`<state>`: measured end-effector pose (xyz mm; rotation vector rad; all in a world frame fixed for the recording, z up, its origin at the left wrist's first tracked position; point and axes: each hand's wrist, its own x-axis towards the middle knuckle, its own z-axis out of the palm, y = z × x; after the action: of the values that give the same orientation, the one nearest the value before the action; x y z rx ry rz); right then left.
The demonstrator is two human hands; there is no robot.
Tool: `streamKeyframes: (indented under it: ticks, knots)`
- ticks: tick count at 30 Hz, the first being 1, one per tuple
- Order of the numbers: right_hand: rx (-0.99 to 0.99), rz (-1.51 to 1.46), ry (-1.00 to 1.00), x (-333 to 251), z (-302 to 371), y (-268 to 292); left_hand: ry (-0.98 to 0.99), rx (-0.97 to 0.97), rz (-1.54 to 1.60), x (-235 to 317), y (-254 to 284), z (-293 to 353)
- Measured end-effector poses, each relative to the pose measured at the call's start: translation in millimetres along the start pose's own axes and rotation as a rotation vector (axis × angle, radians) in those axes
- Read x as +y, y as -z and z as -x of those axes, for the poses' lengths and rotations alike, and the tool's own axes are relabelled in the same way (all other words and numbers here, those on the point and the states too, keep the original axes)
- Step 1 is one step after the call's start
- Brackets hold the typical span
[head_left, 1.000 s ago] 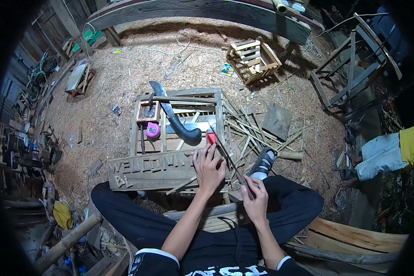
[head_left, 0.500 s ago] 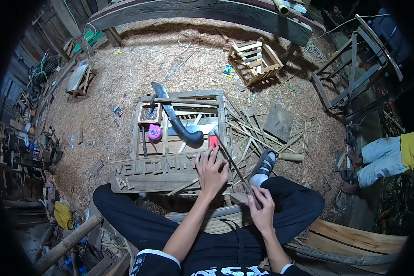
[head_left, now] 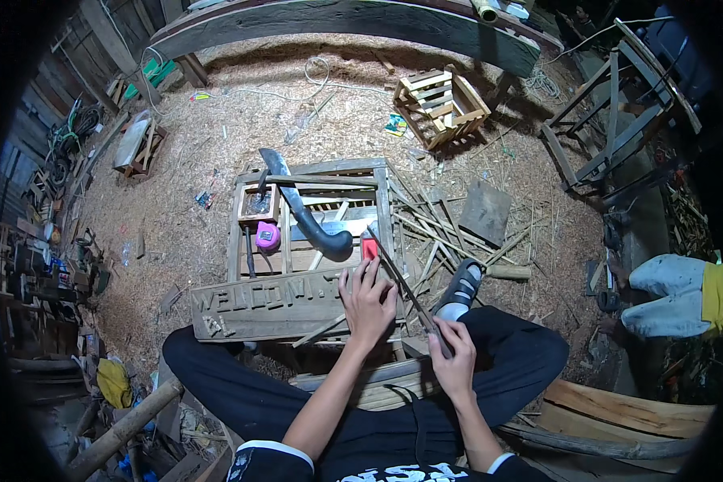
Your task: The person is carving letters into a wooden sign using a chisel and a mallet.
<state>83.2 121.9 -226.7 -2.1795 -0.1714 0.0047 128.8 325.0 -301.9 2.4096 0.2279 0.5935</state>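
Note:
A weathered wooden board [head_left: 285,323], with raised letters built from small sticks, lies across the near side of a slatted wooden frame [head_left: 383,201]. My left hand [head_left: 367,309] rests on the board's right part, fingers spread and slightly bent; whatever is beneath the fingertips is hidden. In my right hand [head_left: 455,357], closed around its near end, is a long thin dark blade-like tool [head_left: 410,296] slanting up and left past my left hand. Its far end is beside a red object [head_left: 369,247]. A curved machete [head_left: 304,210] with a dark handle lies across the frame.
A pink tape measure [head_left: 267,236] and a small wooden box [head_left: 259,202] are on the frame's left. Thin sticks [head_left: 438,229] and a flat board [head_left: 485,213] lie right of it. Farther off are a slatted crate [head_left: 442,108] and a long beam [head_left: 345,38]. Another person's legs [head_left: 667,296] show at right.
My right hand has shifted slightly up and left with the blade-like tool. My left hand stays in nearly the same place on the board. The view has moved a little.

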Motion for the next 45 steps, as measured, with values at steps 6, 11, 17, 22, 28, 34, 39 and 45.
streamKeyframes:
  ticks: [6,11,17,22,28,34,39,45]
  knots:
    - [0.007,-0.002,0.042,-2.9,6.7,3.3,-0.006,-0.012,0.0,-1.5,-1.9,-0.9]
    - [0.009,0.002,-0.014,-8.1,-2.9,-6.3,-0.008,-0.02,-0.012,-1.8,-3.4,0.4]
    - [-0.011,-0.045,-0.032,-0.9,10.9,11.1,-0.006,-0.027,-0.025,-0.4,0.6,-0.8]
    - [0.007,-0.002,-0.028,0.5,6.2,9.5,0.002,-0.021,-0.007,-1.4,-1.8,-1.0]
    - [-0.006,0.006,0.002,-4.6,12.7,14.6,0.017,-0.021,-0.005,-2.1,-2.2,0.5]
    - [0.03,-0.039,-0.012,-11.1,-4.9,-9.5,-0.011,-0.009,-0.029,-2.5,-1.4,-0.7]
    - [-0.042,-0.034,0.01,6.0,6.8,9.8,-0.025,-0.029,-0.028,0.6,1.0,2.0]
    - [0.029,-0.066,-0.017,-6.4,-17.9,-16.4,-0.008,-0.009,-0.005,0.2,-3.6,-1.0]
